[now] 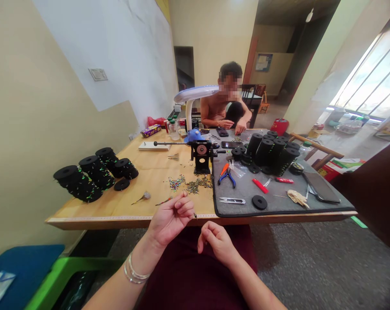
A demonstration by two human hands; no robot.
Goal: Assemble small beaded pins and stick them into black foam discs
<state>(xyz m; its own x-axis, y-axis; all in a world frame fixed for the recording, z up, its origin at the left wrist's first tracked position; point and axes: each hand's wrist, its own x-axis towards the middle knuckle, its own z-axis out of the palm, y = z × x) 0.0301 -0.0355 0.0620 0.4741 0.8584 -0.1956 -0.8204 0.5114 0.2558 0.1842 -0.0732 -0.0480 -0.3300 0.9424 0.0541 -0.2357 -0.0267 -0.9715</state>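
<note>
My left hand is raised at the table's front edge, palm up, its thumb and fingers pinched together. Whatever may be between those fingertips is too small to make out. Lower and to the right, my right hand hovers above my lap with its fingers curled in. Its fingertips are partly hidden, so any thing in them cannot be seen. Just beyond my left hand lie a pile of small dark-and-brass pieces and a pile of coloured beads. A small orange-tipped piece lies by my left fingers.
Black foam spools stand stacked at left, with more stacks at right. A black counter device stands mid-table. Pliers, thread snips and a foam disc lie on the grey mat. A person sits opposite, behind a lamp.
</note>
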